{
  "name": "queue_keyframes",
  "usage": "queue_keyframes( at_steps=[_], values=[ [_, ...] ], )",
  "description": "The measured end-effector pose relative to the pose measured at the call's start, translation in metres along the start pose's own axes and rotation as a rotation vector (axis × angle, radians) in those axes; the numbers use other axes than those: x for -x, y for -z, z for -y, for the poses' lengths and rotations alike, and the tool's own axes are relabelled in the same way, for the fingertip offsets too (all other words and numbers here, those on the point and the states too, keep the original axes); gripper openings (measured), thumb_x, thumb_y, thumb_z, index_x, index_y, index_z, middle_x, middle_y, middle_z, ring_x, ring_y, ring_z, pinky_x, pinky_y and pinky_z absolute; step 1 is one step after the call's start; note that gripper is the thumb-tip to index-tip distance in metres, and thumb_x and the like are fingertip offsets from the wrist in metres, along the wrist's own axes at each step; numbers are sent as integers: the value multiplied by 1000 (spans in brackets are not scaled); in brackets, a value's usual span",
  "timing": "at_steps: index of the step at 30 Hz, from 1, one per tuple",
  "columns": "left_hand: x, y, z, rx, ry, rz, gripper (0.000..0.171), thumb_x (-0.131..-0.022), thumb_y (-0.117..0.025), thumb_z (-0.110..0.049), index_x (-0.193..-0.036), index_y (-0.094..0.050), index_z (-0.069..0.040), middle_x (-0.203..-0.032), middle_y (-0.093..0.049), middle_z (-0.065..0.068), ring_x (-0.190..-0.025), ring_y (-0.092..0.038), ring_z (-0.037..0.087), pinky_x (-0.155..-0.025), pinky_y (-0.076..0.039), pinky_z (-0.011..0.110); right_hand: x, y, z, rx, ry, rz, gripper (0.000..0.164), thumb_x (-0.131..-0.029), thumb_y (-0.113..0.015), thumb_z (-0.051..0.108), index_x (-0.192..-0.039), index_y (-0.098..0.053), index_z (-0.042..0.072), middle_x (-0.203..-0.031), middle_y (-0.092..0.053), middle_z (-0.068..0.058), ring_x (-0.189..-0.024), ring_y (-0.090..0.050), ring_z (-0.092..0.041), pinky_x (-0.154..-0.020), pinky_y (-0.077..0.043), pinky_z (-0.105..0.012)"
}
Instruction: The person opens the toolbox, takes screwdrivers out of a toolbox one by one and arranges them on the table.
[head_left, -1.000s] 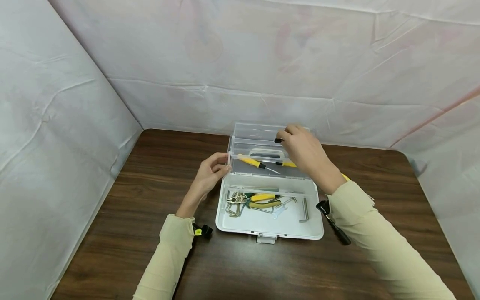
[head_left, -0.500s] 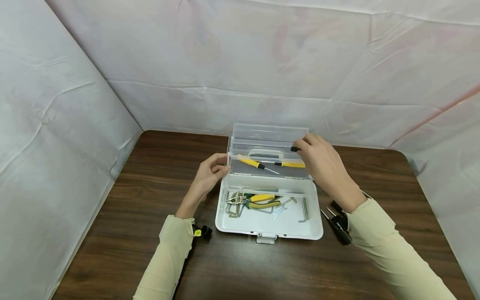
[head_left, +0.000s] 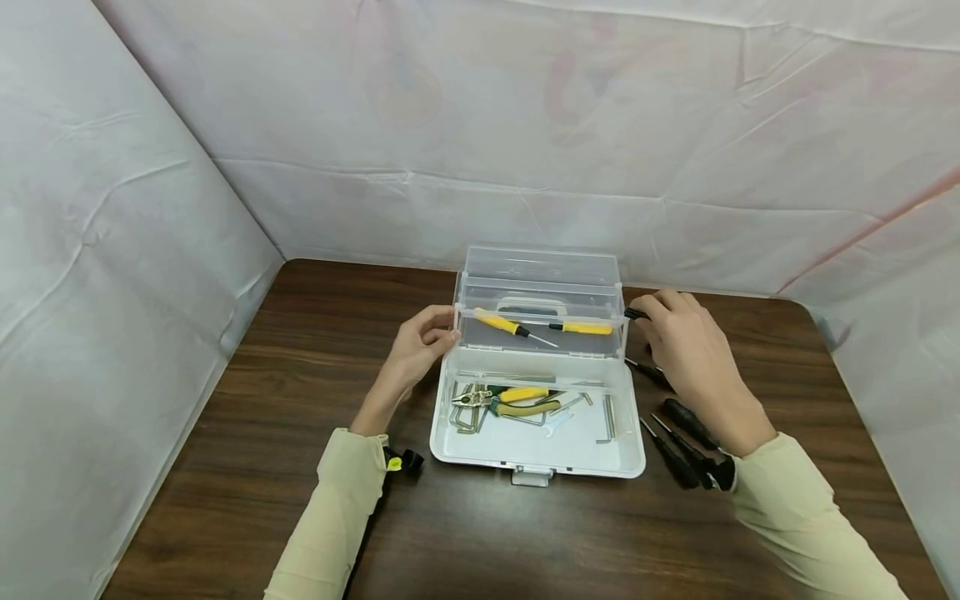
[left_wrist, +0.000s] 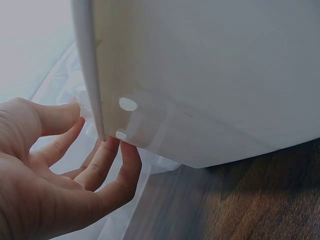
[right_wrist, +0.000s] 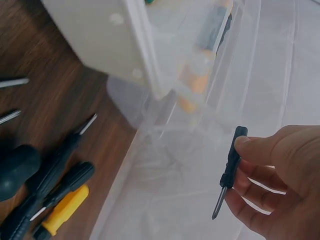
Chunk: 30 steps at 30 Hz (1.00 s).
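Note:
A white toolbox (head_left: 538, 463) stands open on the table, its clear lid (head_left: 543, 265) raised behind it. My left hand (head_left: 426, 343) holds the left edge of the lid, with curled fingers at its lower corner. Between thumb and fingers my right hand (right_wrist: 272, 182) pinches a small black screwdriver (right_wrist: 233, 157), its tip pointing down in the right wrist view. In the head view that hand is just right of the lid. Two yellow-handled screwdrivers lie in the clear tray, one on the left (head_left: 498, 323) and one on the right (head_left: 588, 329).
Pliers (head_left: 517, 402), several hex keys (head_left: 609, 418) and a small wrench (head_left: 558, 425) lie in the toolbox. Right of it on the table are several black screwdrivers (head_left: 675, 462) and a yellow-handled one (right_wrist: 67, 210). White cloth (head_left: 480, 125) hangs behind the table.
My right hand has moved right and toward the front with the small black screwdriver, from over the lid to beside it. The left hand has stayed at the lid's edge.

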<state>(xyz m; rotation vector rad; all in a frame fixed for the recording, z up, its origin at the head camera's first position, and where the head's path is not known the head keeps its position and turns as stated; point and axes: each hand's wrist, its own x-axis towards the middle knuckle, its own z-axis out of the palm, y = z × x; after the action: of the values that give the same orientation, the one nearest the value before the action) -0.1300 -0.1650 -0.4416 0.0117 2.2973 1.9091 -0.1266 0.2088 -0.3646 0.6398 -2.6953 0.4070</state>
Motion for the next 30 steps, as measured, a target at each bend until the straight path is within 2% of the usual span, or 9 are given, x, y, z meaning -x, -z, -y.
queue_keyframes(
  at_steps=[5,12,21,30],
  values=[
    [0,0,0,-3,-2,3,46,-103,-65,-6,-148,-56,-10,-144,-59,19,-112,-68,22,-96,-57,34,12,2,-12,-6,-42,-7,26,-95,-71,-4,-120,-70,0,-114,-68,-21,-109,-61,-44,-87,-51,-58],
    [-2,1,2,4,-12,4,46,-103,-65,-5,-148,-55,-9,-143,-59,20,-107,-68,14,-91,-57,27,32,-3,-23,-4,-75,16,25,-95,-72,-3,-120,-70,-1,-112,-68,-22,-102,-62,-43,-78,-52,-57],
    [-1,-1,1,38,-31,8,44,-102,-65,-4,-145,-57,-8,-143,-60,21,-104,-68,12,-87,-56,26,53,-26,-31,-7,-66,11,25,-90,-75,-6,-114,-71,-1,-104,-70,-21,-89,-65,-41,-68,-54,-53],
    [1,-1,1,48,-18,-1,43,-103,-65,-5,-145,-58,-9,-142,-60,19,-102,-67,8,-84,-56,23,72,-54,-35,-34,-112,51,24,-90,-76,-5,-113,-72,-1,-107,-70,-22,-92,-68,-43,-71,-56,-57]
  ],
)
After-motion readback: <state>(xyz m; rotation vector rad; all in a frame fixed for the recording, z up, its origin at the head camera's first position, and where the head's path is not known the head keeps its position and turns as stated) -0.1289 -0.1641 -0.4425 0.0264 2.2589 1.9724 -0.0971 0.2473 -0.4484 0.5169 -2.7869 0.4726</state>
